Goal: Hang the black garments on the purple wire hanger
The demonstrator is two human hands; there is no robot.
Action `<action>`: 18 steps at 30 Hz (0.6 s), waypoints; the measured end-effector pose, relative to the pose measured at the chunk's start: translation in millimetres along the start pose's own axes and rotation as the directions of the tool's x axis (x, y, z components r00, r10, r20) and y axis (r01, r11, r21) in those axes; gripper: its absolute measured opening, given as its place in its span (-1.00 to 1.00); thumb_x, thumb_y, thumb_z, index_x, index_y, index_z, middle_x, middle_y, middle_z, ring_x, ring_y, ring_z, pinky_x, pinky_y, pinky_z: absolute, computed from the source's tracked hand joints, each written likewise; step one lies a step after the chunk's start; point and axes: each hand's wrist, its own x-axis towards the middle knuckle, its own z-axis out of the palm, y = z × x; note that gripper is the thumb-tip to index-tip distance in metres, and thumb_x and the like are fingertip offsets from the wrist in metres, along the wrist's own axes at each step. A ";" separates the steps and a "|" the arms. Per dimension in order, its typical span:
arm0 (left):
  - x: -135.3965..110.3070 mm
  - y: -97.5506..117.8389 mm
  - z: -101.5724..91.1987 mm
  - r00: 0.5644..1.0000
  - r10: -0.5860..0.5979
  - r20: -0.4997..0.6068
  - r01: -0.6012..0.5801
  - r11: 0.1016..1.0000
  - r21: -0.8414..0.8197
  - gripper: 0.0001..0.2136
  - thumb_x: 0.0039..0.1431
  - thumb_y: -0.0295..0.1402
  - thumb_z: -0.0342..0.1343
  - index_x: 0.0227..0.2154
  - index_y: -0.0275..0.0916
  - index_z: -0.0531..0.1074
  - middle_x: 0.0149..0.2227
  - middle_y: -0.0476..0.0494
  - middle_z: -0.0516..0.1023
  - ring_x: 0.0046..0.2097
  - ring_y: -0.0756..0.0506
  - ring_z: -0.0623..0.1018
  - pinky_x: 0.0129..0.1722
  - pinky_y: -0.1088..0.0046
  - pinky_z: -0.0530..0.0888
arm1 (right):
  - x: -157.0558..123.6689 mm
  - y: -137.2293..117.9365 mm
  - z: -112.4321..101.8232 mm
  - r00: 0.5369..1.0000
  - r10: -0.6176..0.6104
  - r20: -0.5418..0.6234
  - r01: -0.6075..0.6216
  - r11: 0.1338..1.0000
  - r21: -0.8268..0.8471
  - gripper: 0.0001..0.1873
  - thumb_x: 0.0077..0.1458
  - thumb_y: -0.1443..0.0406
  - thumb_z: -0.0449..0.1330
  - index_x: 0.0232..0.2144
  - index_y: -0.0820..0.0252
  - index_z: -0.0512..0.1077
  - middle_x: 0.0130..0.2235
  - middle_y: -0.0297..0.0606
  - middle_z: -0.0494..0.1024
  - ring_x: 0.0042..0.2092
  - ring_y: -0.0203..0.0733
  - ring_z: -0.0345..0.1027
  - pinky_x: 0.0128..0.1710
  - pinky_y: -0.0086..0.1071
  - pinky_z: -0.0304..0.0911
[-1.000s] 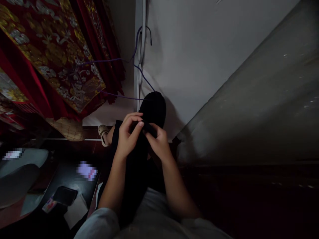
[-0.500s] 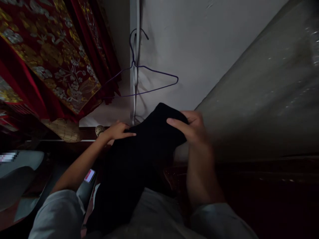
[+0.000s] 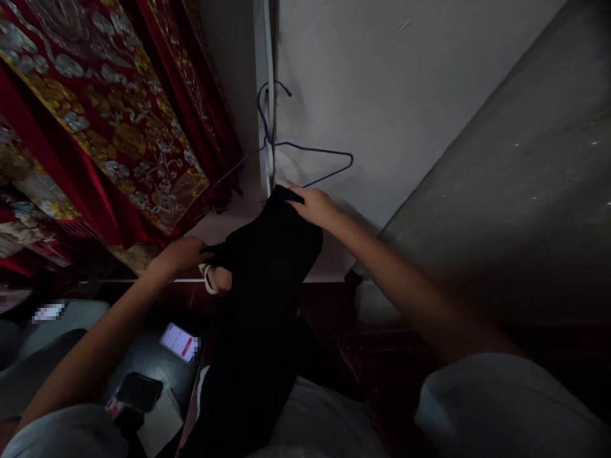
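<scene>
A black garment (image 3: pixel 260 299) hangs down in front of me, stretched between both hands. My right hand (image 3: pixel 315 205) grips its upper edge, raised close to a purple wire hanger (image 3: pixel 305 152) that hangs on a white pipe against the white wall. My left hand (image 3: pixel 184 253) holds the garment's left edge, lower and nearer the red curtain. Both hands are closed on the cloth.
A red and gold patterned curtain (image 3: pixel 95 108) hangs at the left. A lit phone (image 3: pixel 179 341) and a dark wallet-like object (image 3: pixel 140 392) lie on a dark surface at lower left. A sandalled foot (image 3: pixel 212 278) shows on the floor. A grey covered surface (image 3: pixel 501 191) fills the right.
My right hand rose and moved left with the garment's top, up to the hanger. My left hand shifted left and stretched the cloth wider. Earlier both hands were together at the garment's middle.
</scene>
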 end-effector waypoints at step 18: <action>21.2 72.3 -62.7 0.594 0.176 -0.785 -0.490 0.853 -0.179 -0.83 0.22 -0.48 -0.04 -0.19 -0.24 0.42 -0.12 -0.27 0.54 -0.05 -0.22 0.54 0.08 0.17 0.48 | -51.2 -19.9 -49.9 0.999 -0.045 -0.016 0.048 0.926 0.373 -0.81 0.09 0.22 0.24 -0.30 0.19 0.59 -0.28 -0.27 0.63 -0.20 -0.13 0.49 -0.13 -0.28 0.32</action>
